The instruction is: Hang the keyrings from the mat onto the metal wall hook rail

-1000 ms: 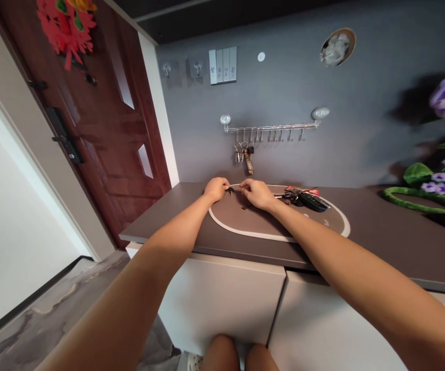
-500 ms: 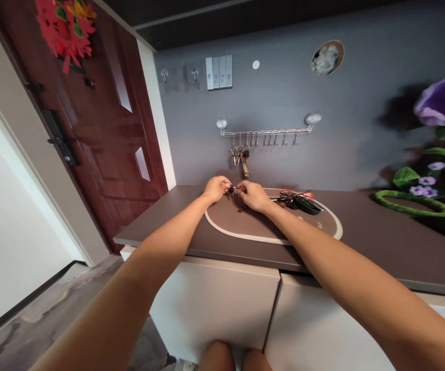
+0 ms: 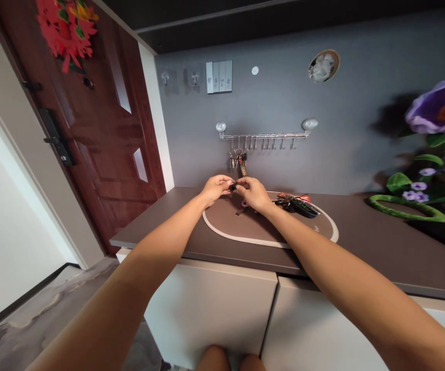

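Hands closer together than half a second ago: the gap between them has shrunk and the small black item, likely key-type, now sits right between both sets of fingertips. Item (image 3: 232, 186) dark, compact, roughly rounded, partly covered by fingers, finer detail too small to read. Located in front of the body, raised over the far left part of an oval mat (image 3: 226, 226). Left hand (image 3: 215, 189): thumb and fingers pinched on the item. Right hand (image 3: 253, 194): fingers drawn in against its other side, cannot tell if they grip it too. Small pinkish-purple bit (image 3: 244, 204) just below right hand, shape unclear

Mat flat, brown, smooth-looking, pale rim, lying on dark brown matte table (image 3: 148, 226). Key bunch (image 3: 303, 208) on mat, right of right hand: black chunky fob, some red material behind. Behind hands, clear plastic-looking rail (image 3: 264, 136) with small hooks on grey wall, round suction-type ends; metal keys (image 3: 232, 161) on rings hang at its left, plus brown elongated tag (image 3: 242, 168). Far right, purple flower (image 3: 439, 111), soft fabric-like petals, fuzzy green loop (image 3: 408, 212) at base
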`<state>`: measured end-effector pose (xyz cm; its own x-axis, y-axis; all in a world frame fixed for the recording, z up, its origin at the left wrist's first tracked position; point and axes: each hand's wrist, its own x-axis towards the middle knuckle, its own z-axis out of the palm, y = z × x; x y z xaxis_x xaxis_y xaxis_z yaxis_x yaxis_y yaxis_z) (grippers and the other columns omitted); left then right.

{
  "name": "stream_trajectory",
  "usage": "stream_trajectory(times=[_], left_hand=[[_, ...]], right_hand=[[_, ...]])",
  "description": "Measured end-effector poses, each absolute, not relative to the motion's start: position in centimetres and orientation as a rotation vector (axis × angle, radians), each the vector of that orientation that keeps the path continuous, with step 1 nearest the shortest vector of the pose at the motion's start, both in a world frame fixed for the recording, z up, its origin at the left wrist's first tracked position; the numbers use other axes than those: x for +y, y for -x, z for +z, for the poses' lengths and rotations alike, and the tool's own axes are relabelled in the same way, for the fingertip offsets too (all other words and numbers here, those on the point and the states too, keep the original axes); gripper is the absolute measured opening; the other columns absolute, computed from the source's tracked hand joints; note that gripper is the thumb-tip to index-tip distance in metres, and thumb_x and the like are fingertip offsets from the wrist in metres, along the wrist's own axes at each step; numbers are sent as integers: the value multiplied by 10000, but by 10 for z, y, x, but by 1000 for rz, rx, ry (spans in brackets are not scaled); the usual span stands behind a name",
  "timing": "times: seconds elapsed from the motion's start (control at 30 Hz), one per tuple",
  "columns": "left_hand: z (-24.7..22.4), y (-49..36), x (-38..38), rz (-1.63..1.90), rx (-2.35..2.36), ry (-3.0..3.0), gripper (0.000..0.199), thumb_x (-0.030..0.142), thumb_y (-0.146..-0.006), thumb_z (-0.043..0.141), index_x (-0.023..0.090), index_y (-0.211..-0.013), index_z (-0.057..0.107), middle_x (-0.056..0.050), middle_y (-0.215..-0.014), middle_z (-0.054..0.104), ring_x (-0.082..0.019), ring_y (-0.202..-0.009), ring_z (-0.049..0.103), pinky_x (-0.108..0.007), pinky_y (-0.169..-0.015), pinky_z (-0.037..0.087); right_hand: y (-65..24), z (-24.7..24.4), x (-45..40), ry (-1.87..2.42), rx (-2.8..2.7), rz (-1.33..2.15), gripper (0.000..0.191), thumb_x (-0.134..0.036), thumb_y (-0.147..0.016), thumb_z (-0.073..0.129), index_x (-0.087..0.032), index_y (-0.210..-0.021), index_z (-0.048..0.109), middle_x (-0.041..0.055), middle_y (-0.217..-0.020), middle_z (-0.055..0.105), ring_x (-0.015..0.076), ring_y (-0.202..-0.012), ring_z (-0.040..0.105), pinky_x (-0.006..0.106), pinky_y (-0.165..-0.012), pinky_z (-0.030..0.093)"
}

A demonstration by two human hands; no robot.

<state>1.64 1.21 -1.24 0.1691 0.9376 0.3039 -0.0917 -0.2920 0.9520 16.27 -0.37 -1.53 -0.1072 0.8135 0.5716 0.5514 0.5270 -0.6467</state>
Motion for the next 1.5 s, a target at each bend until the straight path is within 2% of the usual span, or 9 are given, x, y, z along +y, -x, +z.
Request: stream_trajectory(times=[0.2,0.43,0.63,0.77,1.13,1.33,1.5], left_hand=[[-12,-18,10,1337,822,-1458,64,152,-744,578,110,-789,560,-18,-726,600,-72,-620,568,-249,-635,493],[-12,-18,11,1359,806,-1471,63,148,-742,575,105,-785,558,-12,-717,592,-74,-596,572,-242,-602,491],[-10,-20,9,1400,801,-1487,52,134,-740,568,101,-780,562,-12,-679,595,-77,-573,569,-231,-586,487],[-10,-21,8,1412,804,-1527,62,147,-743,562,103,-785,573,-10,-675,596,-74,-575,562,-214,-574,476],[-11,-27,4,1402,786,-1600,193,248,-714,614,96,-829,582,-12,-694,599,-60,-571,542,-201,-572,478],[-12,-29,2,1391,769,-1580,209,235,-735,593,105,-895,560,-9,-706,573,-61,-584,543,-216,-588,492],[-14,-31,1,1397,853,-1550,143,228,-771,540,109,-850,532,-16,-692,561,-58,-561,541,-193,-551,467]], right_hand=[[-162,-16,-5,1045,-1678,613,225,-274,-738,549,-161,-929,583,40,-828,616,83,-558,532,183,-418,444],[-161,-15,-8,1055,-1610,732,265,-298,-712,587,-161,-939,576,29,-775,604,61,-463,480,166,-314,397],[-161,-13,-9,1028,-1602,725,205,-320,-696,596,-160,-825,603,8,-708,585,54,-454,459,171,-347,405],[-162,-13,-11,1023,-1600,757,233,-366,-703,567,-165,-819,589,3,-717,573,57,-449,454,171,-336,395],[-164,-14,-12,976,-1573,752,221,-391,-711,530,-182,-780,549,-47,-563,455,69,-448,418,180,-366,400],[-168,-16,-8,957,-1547,701,183,-361,-726,507,-186,-763,549,-37,-590,493,77,-495,448,190,-461,426],[-173,-16,-1,921,-1462,691,207,-368,-702,530,-170,-760,546,-35,-637,517,69,-536,458,197,-547,427]])
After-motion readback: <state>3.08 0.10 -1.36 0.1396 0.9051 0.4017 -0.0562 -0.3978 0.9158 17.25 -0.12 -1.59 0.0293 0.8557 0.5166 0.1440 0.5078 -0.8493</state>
